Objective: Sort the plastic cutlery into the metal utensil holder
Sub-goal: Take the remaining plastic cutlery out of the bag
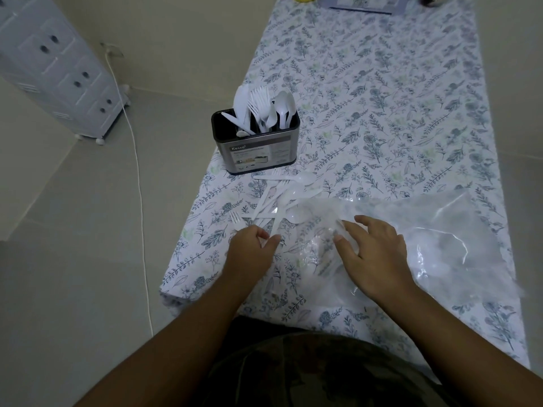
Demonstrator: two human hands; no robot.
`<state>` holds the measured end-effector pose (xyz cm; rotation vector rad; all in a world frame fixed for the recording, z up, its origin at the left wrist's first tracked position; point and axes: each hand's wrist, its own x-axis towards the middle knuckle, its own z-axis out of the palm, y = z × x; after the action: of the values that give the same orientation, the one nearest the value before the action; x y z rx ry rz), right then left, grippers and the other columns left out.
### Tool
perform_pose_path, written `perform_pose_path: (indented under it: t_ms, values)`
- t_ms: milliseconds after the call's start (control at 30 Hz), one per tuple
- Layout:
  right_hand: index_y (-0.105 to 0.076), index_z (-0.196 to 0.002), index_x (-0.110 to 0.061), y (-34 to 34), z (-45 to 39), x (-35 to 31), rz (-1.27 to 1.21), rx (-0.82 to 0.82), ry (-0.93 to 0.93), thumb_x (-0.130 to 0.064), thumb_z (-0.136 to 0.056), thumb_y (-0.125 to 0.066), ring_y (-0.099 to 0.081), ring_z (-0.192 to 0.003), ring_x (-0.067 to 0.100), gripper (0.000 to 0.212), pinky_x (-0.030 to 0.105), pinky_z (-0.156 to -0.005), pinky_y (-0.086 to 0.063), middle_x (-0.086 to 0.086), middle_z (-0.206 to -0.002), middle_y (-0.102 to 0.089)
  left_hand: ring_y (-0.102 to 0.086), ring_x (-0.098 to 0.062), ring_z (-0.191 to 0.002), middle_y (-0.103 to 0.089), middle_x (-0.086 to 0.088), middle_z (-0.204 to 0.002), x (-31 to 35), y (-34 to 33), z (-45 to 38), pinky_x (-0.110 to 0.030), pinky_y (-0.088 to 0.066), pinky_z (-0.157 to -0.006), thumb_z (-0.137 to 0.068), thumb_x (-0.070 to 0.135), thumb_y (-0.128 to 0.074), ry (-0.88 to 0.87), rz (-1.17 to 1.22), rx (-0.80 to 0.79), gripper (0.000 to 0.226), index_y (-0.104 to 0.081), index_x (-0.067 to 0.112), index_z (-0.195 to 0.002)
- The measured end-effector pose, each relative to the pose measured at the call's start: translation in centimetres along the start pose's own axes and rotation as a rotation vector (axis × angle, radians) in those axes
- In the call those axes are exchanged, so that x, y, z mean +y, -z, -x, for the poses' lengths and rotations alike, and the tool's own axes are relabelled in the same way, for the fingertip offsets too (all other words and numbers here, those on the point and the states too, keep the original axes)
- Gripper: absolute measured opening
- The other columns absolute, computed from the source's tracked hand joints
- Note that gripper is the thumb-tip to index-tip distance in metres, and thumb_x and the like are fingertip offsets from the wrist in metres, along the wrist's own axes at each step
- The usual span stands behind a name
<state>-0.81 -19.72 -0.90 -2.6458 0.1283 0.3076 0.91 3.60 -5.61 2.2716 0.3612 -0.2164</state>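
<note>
The metal utensil holder (255,152) stands near the table's left edge, with white plastic knives, forks and spoons upright in its compartments. Several loose white cutlery pieces (282,195) lie in a pile in front of it, partly under the edge of a clear plastic bag (440,248). My left hand (249,251) is at the near side of the pile, with thumb and fingers pinching the handle of a white plastic fork (235,218) whose tines stick out to the left. My right hand (376,254) rests on the bag with its fingers spread.
A floral cloth (382,98) covers the long table; its left edge drops to a tiled floor. A white drawer cabinet (58,69) and a white cable (138,177) are on the left. A box (361,2), a yellow thing and a dark jar stand at the far end.
</note>
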Motion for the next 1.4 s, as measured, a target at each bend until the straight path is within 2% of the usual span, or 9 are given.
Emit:
perform_pose_path:
  t_ms: [133, 367, 567, 767, 867, 933, 1033, 1200, 1400]
  values:
    - [-0.055, -0.142, -0.036, -0.1, 0.4, -0.2, 0.012, -0.001, 0.003, -0.065, -0.092, -0.028, -0.024, -0.147, 0.020, 0.063, 0.060, -0.120, -0.014, -0.005, -0.155, -0.042, -0.055, -0.008, -0.070, -0.056, 0.006, -0.076, 1.9, -0.2, 1.2, -0.022, -0.041, -0.063, -0.092, 0.046, -0.064, -0.078, 0.034, -0.004, 0.028, -0.065, 0.018, -0.091]
    - [-0.046, -0.148, -0.042, 0.0, 1.3, 0.3, -0.044, -0.105, 0.181, -0.067, -0.093, -0.034, -0.030, -0.144, 0.022, 0.062, 0.048, -0.115, -0.032, 0.000, -0.158, -0.039, -0.070, -0.017, -0.092, -0.072, -0.001, -0.091, 8.4, -2.0, 3.0, -0.035, -0.058, -0.075, -0.092, 0.055, -0.059, 0.210, 0.513, -0.460, 0.039, -0.064, 0.017, -0.099]
    - [-0.055, -0.145, -0.028, 1.3, 1.4, 4.9, -0.045, 0.107, 0.086, -0.036, -0.092, -0.047, -0.032, -0.144, 0.025, 0.054, 0.046, -0.119, -0.023, 0.005, -0.154, -0.045, -0.073, -0.027, -0.092, -0.077, -0.008, -0.095, 7.5, -1.9, 2.2, -0.038, -0.057, -0.072, -0.101, 0.022, -0.053, 0.410, 0.662, -0.377, 0.017, -0.064, 0.014, -0.110]
    - [-0.045, -0.151, -0.017, 1.4, 0.8, 9.0, -0.023, 0.184, -0.036, -0.008, -0.094, -0.061, -0.030, -0.147, 0.034, 0.060, 0.048, -0.121, -0.023, 0.015, -0.158, -0.040, -0.067, -0.022, -0.074, -0.070, -0.007, -0.079, 6.2, -0.3, 1.5, -0.032, -0.054, -0.063, -0.104, 0.020, -0.048, 0.475, 0.769, -0.188, 0.021, -0.063, 0.016, -0.118]
    - [-0.053, -0.145, -0.014, 2.3, 0.8, 9.0, -0.013, 0.300, 0.015, -0.002, -0.089, -0.063, -0.036, -0.144, 0.035, 0.058, 0.049, -0.118, -0.027, 0.015, -0.150, -0.050, -0.065, -0.019, -0.085, -0.068, -0.005, -0.096, 6.6, -0.9, 2.1, -0.037, -0.056, -0.072, -0.101, 0.031, -0.053, 0.299, 0.588, -0.102, 0.025, -0.057, 0.018, -0.122]
    - [-0.057, -0.142, -0.018, 2.9, 1.1, 9.2, 0.060, 0.368, -0.001, -0.003, -0.086, -0.064, -0.037, -0.144, 0.034, 0.059, 0.052, -0.117, -0.025, 0.012, -0.148, -0.053, -0.059, -0.010, -0.103, -0.060, 0.004, -0.112, 6.8, -1.4, 2.7, -0.028, -0.053, -0.086, -0.095, 0.033, -0.063, -0.041, 0.277, -0.020, 0.036, -0.053, 0.022, -0.128]
    - [-0.049, -0.148, -0.024, 3.4, 1.2, 10.2, 0.176, 0.351, -0.123, -0.011, -0.085, -0.064, -0.027, -0.149, 0.033, 0.066, 0.052, -0.120, -0.013, 0.011, -0.155, -0.045, -0.038, -0.010, -0.129, -0.046, 0.006, -0.136, 6.8, -3.2, 2.6, -0.015, -0.026, -0.105, -0.089, 0.030, -0.069, -0.471, -0.080, -0.100, 0.051, -0.051, 0.023, -0.136]
    - [-0.058, -0.138, -0.023, 2.9, 0.9, 12.0, 0.177, 0.328, -0.157, -0.011, -0.092, -0.063, -0.035, -0.147, 0.028, 0.048, 0.046, -0.120, -0.011, 0.004, -0.137, -0.064, -0.040, -0.021, -0.132, -0.051, -0.006, -0.138, 7.2, -6.2, 2.1, -0.033, -0.037, -0.111, -0.091, 0.017, -0.067, -0.556, -0.207, -0.150, 0.043, -0.058, 0.015, -0.133]
    - [-0.077, -0.106, -0.023, 3.5, 0.7, 12.8, 0.137, 0.469, -0.067, -0.008, -0.087, -0.074, -0.057, -0.128, 0.027, 0.024, 0.043, -0.111, -0.023, 0.001, -0.100, -0.079, -0.055, -0.025, -0.114, -0.065, -0.010, -0.117, 5.8, -6.5, 1.9, -0.024, -0.038, -0.099, -0.087, 0.010, -0.072, -0.643, -0.302, -0.028, 0.036, -0.067, 0.006, -0.122]
